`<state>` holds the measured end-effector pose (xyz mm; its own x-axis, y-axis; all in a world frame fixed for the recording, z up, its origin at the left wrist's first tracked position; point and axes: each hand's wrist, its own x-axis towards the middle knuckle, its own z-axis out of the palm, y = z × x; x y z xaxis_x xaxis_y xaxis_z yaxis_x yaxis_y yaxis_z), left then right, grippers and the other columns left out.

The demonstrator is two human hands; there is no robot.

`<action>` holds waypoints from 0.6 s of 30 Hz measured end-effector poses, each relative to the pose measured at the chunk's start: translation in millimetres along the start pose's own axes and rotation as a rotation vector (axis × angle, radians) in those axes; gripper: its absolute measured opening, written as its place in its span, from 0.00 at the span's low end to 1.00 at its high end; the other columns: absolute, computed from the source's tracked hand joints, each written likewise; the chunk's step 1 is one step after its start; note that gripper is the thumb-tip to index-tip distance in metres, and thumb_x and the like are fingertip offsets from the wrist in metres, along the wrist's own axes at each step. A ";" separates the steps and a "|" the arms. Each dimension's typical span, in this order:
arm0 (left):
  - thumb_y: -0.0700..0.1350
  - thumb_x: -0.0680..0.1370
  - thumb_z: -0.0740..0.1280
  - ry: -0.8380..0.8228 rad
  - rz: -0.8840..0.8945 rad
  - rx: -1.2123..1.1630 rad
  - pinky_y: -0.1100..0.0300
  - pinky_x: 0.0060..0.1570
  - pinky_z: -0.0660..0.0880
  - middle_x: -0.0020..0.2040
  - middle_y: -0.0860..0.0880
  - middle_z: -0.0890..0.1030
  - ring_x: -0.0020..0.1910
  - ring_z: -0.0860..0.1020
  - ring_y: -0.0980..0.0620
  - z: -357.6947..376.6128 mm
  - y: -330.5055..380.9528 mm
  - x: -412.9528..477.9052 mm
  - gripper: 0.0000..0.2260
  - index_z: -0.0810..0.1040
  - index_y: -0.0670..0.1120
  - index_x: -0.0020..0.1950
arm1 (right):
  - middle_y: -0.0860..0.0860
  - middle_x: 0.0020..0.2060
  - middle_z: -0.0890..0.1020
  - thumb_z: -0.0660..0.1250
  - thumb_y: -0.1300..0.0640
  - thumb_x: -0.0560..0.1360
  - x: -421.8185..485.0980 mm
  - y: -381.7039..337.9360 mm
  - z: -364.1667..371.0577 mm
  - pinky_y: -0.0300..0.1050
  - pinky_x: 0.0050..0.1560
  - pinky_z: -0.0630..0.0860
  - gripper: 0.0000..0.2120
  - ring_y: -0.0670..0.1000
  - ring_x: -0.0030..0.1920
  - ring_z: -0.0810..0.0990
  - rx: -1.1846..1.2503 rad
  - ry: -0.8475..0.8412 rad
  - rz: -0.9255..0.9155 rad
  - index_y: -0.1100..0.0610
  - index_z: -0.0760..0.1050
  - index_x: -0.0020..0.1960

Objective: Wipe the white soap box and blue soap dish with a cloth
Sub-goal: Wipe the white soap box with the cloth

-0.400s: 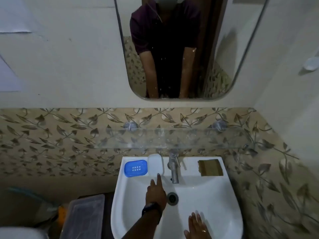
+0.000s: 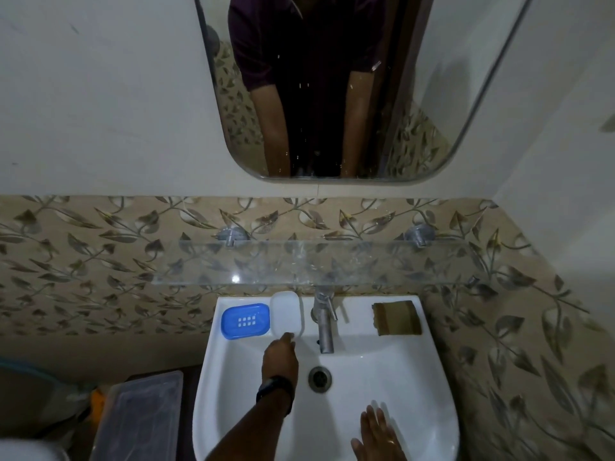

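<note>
A white soap box point(image 2: 286, 312) stands on the back left ledge of the white sink point(image 2: 416, 377), with a blue soap dish point(image 2: 245, 321) touching its left side. My left hand point(image 2: 279, 359), a dark band on its wrist, reaches over the basin, and its fingertips touch the box's near edge. My right hand point(image 2: 377, 435) lies flat, fingers apart, on the basin's near right slope and holds nothing. A folded brown cloth point(image 2: 397, 318) rests on the ledge's right end.
A steel tap point(image 2: 324, 322) rises between the box and the cloth, with the drain point(image 2: 319, 377) below it. A glass shelf point(image 2: 316, 264) overhangs the ledge, under a mirror point(image 2: 332, 88). A clear lidded bin point(image 2: 139, 417) sits left of the sink.
My left hand has moved forward and to the left, from the middle of the basin up to the white soap box's near edge. My right hand has stayed in place.
</note>
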<state>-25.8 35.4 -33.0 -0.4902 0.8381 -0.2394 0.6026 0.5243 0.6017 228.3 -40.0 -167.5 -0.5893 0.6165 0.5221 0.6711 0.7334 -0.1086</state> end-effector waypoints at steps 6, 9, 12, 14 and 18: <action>0.48 0.82 0.64 0.043 -0.045 -0.102 0.55 0.62 0.75 0.59 0.45 0.84 0.60 0.80 0.45 1.0 -0.6 4.2 0.12 0.80 0.46 0.62 | 0.57 0.89 0.45 0.42 0.43 0.89 -7.0 6.9 -1.9 0.50 0.89 0.42 0.33 0.58 0.89 0.45 -0.307 0.071 0.280 0.62 0.46 0.88; 0.47 0.81 0.65 0.053 -0.055 -0.132 0.55 0.59 0.76 0.57 0.46 0.85 0.58 0.81 0.46 1.6 -4.4 -0.9 0.11 0.81 0.47 0.60 | 0.57 0.89 0.44 0.41 0.43 0.89 13.5 7.4 -4.9 0.50 0.89 0.41 0.34 0.58 0.89 0.44 -0.216 -0.094 0.258 0.63 0.42 0.88; 0.47 0.81 0.65 0.077 -0.055 -0.163 0.56 0.57 0.76 0.56 0.46 0.85 0.56 0.81 0.45 0.2 -10.7 -10.8 0.09 0.82 0.47 0.58 | 0.56 0.89 0.42 0.39 0.43 0.90 16.8 2.9 -8.9 0.49 0.89 0.39 0.33 0.57 0.89 0.41 -0.171 -0.113 0.256 0.62 0.40 0.88; 0.46 0.81 0.66 0.096 -0.046 -0.174 0.56 0.58 0.75 0.56 0.45 0.85 0.56 0.81 0.45 -0.3 -15.3 -20.6 0.09 0.82 0.47 0.57 | 0.55 0.89 0.39 0.37 0.42 0.89 25.6 -1.8 -17.1 0.48 0.88 0.36 0.35 0.55 0.89 0.39 -0.129 -0.169 0.281 0.66 0.44 0.87; 0.46 0.80 0.67 0.117 -0.029 -0.165 0.54 0.59 0.75 0.56 0.45 0.84 0.57 0.81 0.44 -0.2 -25.3 -46.7 0.09 0.83 0.47 0.57 | 0.52 0.88 0.36 0.34 0.41 0.89 28.1 -14.8 -28.0 0.46 0.88 0.32 0.33 0.53 0.88 0.36 -0.080 -0.289 0.342 0.63 0.71 0.61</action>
<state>-18.3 -17.0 -36.9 -0.5815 0.7946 -0.1746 0.4802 0.5085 0.7147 214.4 -41.5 -127.6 -0.4214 0.8826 0.2086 0.8751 0.4561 -0.1617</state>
